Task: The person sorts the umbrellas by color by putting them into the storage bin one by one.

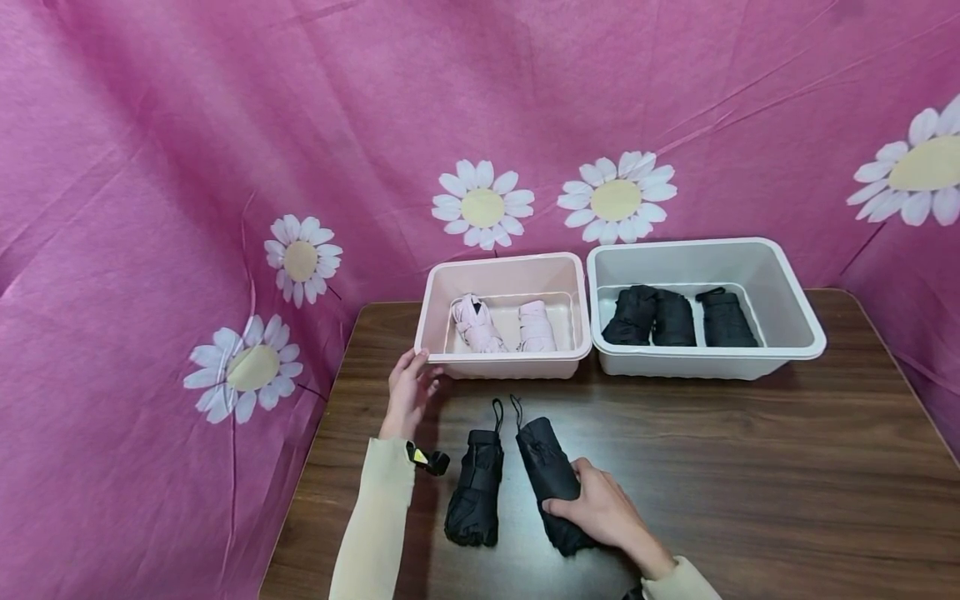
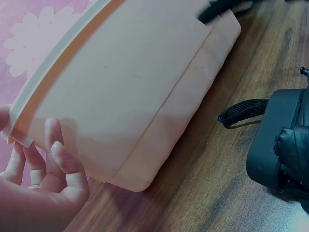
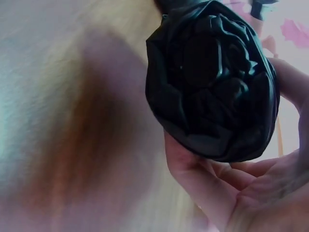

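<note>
My right hand (image 1: pixel 602 507) grips a folded black umbrella (image 1: pixel 550 462) around its lower half, thumb on the near side. In the right wrist view the bunched fabric end of this umbrella (image 3: pixel 212 96) faces the camera. My left hand (image 1: pixel 407 393) holds the front left corner of a pink bin (image 1: pixel 510 367); the left wrist view has the thumb at the rim and the fingers curled beneath it. Between my arms a second folded black umbrella (image 1: pixel 476 492) lies on the table, its wrist loop pointing toward the bin.
Two pink folded umbrellas, one on the left (image 1: pixel 477 325) and one on the right (image 1: pixel 536 327), lie inside the pink bin. Beside it stands a grey-white bin (image 1: pixel 705 362) containing three black folded umbrellas (image 1: pixel 673 319). A pink flowered cloth (image 1: pixel 375 125) hangs behind the wooden table (image 1: pixel 787 467).
</note>
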Demonstrator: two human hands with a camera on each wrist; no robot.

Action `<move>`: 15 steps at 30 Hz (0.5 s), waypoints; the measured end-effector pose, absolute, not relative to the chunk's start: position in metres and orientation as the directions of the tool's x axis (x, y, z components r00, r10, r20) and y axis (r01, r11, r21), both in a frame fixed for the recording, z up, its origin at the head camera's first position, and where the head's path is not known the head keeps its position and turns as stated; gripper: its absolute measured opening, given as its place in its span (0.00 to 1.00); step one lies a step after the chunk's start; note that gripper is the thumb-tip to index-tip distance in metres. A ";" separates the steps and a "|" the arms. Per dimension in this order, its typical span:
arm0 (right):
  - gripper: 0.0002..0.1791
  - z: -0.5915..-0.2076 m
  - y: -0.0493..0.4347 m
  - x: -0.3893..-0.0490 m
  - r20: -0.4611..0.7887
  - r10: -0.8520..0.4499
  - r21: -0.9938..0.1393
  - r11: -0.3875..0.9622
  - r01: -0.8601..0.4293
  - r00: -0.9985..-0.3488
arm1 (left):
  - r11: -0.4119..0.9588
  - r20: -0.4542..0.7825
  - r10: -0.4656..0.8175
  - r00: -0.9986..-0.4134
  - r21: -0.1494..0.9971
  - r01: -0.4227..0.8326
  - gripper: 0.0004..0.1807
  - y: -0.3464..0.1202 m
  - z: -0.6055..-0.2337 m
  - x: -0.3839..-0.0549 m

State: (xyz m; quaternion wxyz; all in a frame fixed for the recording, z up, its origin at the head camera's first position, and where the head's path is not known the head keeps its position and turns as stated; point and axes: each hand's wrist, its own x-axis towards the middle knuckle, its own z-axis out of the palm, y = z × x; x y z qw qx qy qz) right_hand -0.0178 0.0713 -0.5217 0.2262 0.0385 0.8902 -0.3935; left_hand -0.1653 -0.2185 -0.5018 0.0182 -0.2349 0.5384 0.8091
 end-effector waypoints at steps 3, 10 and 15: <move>0.38 -0.514 0.073 -0.018 -0.419 -0.116 -0.731 0.631 0.259 -0.901 | -0.423 -0.407 -0.227 -0.884 0.859 -0.287 0.25 -0.218 -0.501 -0.165; 0.35 -0.492 0.080 -0.018 -0.375 -0.156 -0.820 0.516 0.248 -0.914 | -0.418 -0.408 -0.228 -0.884 0.861 -0.289 0.24 -0.218 -0.501 -0.165; 0.33 -0.477 0.085 -0.021 -0.326 -0.177 -0.857 0.469 0.212 -0.929 | -0.413 -0.394 -0.228 -0.890 0.867 -0.278 0.26 -0.218 -0.501 -0.165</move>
